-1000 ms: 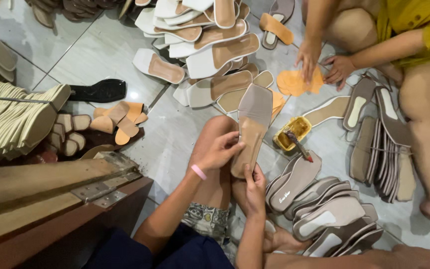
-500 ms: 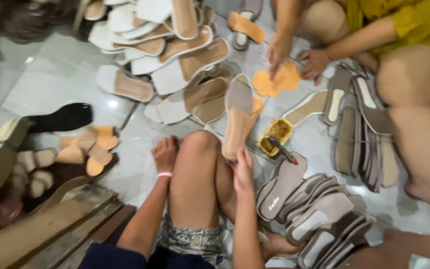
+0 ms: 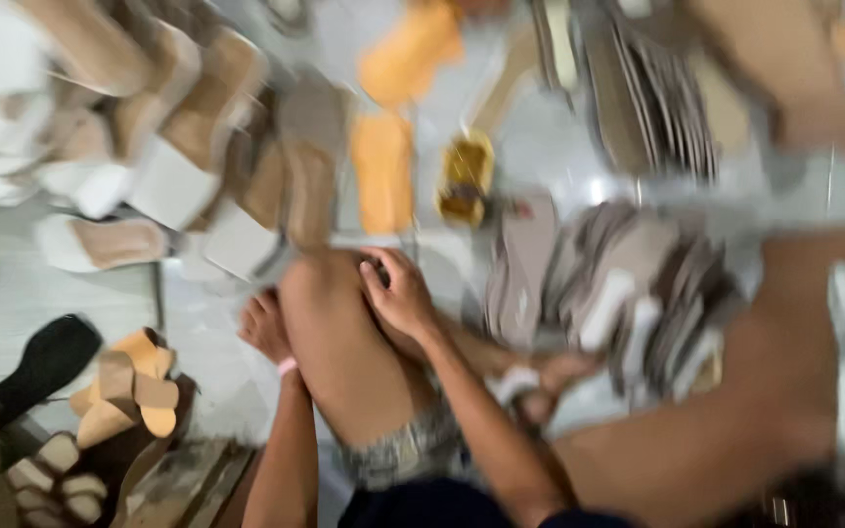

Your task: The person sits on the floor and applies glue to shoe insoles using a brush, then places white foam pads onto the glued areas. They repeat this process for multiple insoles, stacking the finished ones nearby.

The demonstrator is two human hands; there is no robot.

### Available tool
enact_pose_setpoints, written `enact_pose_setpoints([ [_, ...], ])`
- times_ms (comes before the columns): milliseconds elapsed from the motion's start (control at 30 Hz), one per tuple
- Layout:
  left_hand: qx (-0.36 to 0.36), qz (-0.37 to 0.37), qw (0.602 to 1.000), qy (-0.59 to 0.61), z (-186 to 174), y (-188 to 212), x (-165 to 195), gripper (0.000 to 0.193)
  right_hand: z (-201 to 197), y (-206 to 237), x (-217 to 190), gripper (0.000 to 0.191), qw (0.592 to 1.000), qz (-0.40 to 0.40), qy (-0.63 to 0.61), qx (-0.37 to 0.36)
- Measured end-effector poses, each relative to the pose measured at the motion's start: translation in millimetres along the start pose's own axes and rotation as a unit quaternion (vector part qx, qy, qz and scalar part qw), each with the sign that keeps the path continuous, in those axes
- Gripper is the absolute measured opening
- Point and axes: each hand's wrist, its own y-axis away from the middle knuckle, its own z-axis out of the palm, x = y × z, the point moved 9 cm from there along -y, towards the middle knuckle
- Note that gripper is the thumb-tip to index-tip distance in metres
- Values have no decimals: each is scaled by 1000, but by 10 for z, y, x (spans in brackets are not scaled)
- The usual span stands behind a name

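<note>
Right hand (image 3: 398, 293) on knee (image 3: 320, 293) — tiled floor (image 3: 12, 284)

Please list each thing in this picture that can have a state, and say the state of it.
Left hand: empty, beside the raised knee.
Right hand: empty, open, resting on the knee.
Small yellow metal tin: lying on the floor; open or closed, too blurred to tell.
Tan flat sandal sole: lying flat on the floor, not held.
Grey insoles pile: stacked, leaning.
</note>
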Motion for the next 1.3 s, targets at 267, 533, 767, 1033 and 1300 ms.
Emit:
enact_pose_setpoints([
  [267, 54, 100, 993, -30, 220, 467, 63, 8, -1380, 1851, 772, 26, 977, 139, 9, 163],
  [533, -27, -162, 738, 655, -6, -24, -365, 31, -1509, 1366, 1547, 34, 852, 274, -411, 177],
  [767, -48, 143, 842, 517, -892, -154, 1253, 40, -825, 37, 1564, 30, 751, 343, -547, 138],
  [1033, -100, 244, 841, 473, -320, -209, 2411, 98, -882, -265, 1549, 32, 752, 333, -532, 199],
  [1300, -136, 237, 852, 446, -88, -193, 2587, 90, -1037, -259, 1641, 31, 806, 271, -434, 298],
])
